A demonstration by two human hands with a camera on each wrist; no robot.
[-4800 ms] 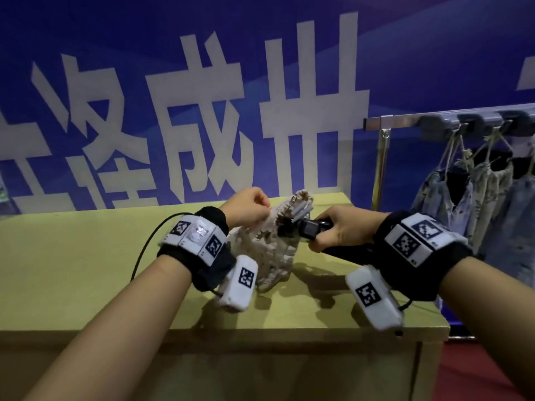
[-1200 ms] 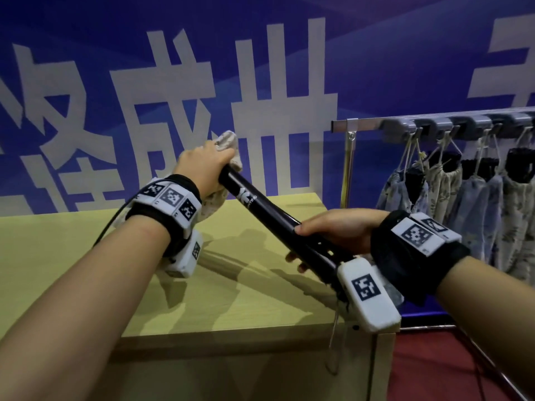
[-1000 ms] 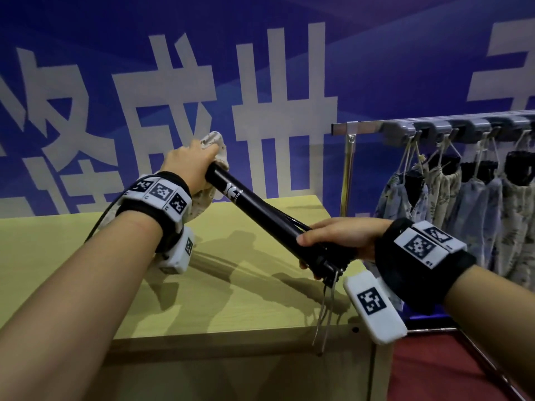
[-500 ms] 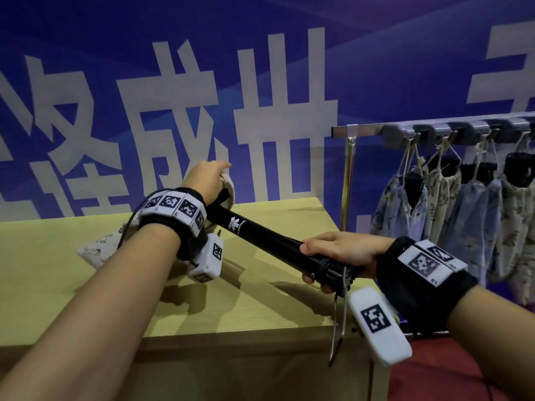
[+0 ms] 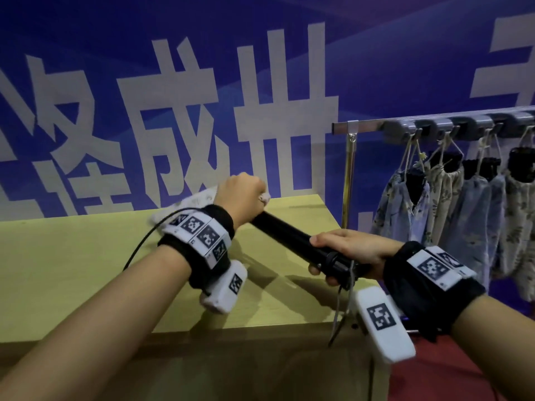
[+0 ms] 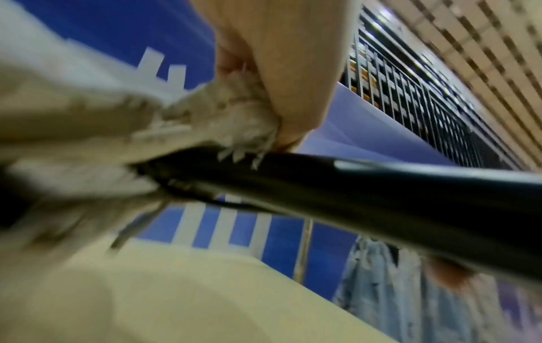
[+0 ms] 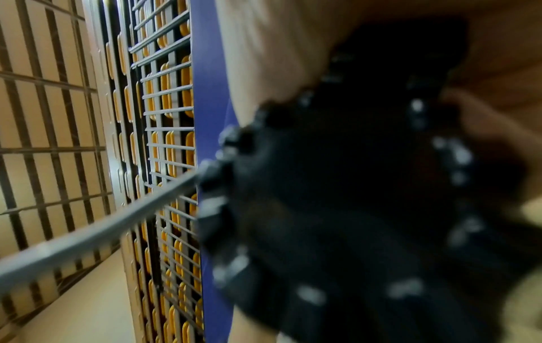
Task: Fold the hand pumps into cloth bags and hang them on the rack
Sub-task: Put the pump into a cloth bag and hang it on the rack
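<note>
Black pump (image 5: 292, 238) is only partway into the cloth bag (image 6: 123, 130): my left hand (image 5: 241, 195) bunches the bag mouth at 11 o'clock, my right hand (image 5: 351, 253) grips the handle end. Hanging on the rack (image 5: 364, 126) at 2 o'clock comes next.

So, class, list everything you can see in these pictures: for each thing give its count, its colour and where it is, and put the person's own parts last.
Hand pump: one, black, slanting above the table, one end in the cloth bag.
Cloth bag: one, cream patterned, bunched at the left hand.
Table: one, yellow-green, in front.
Rack: one, metal, right of the table.
Hanging bags: several, blue and cream floral, on the rack's hooks.
Banner: one, blue with white characters, behind.
Left hand: grips the bag's mouth.
Right hand: grips the pump's lower end.
</note>
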